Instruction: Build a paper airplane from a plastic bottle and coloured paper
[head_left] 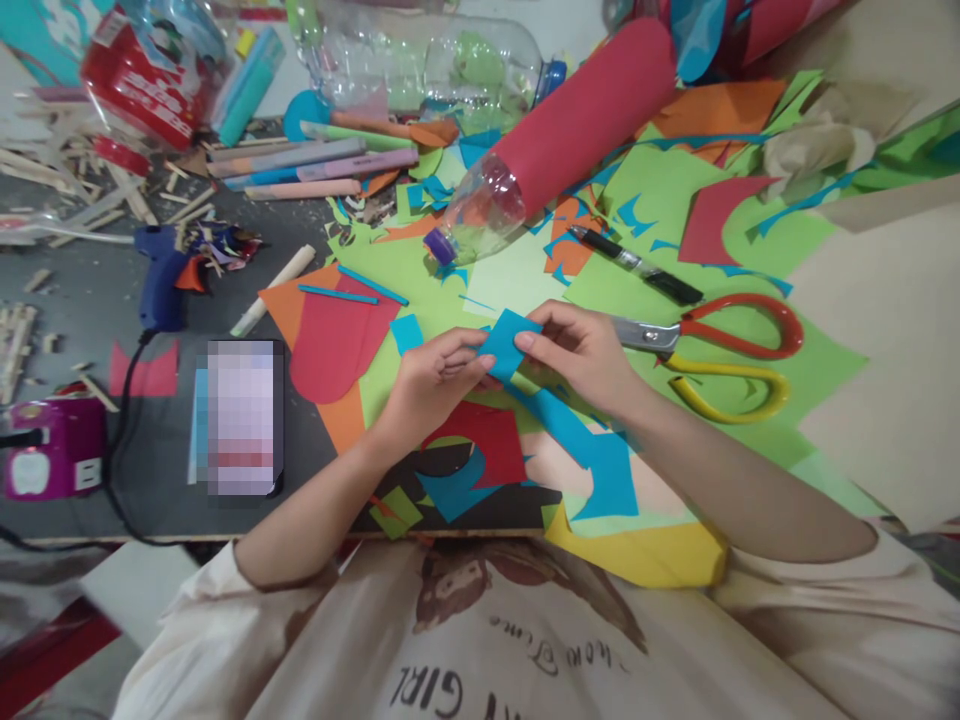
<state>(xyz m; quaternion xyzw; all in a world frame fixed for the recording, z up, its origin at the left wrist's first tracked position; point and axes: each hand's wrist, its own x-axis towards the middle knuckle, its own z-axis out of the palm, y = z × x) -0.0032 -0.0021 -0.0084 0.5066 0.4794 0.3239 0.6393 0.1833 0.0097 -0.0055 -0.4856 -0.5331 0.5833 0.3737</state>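
Both my hands meet over the middle of the table, pinching one blue paper piece (504,342) between them. My left hand (431,378) grips its left edge with thumb and fingers closed. My right hand (581,352) grips its right edge the same way. The paper hangs down into a longer blue strip (592,450) that lies on the table below my right wrist. Red (491,440), green and orange paper scraps lie under my hands.
Red-and-yellow scissors (720,355) and a black marker (637,265) lie right of my hands. A plastic bottle wrapped in red paper (570,135) lies behind. A blue glue gun (159,275), a phone (241,415), pens and wooden sticks fill the left side.
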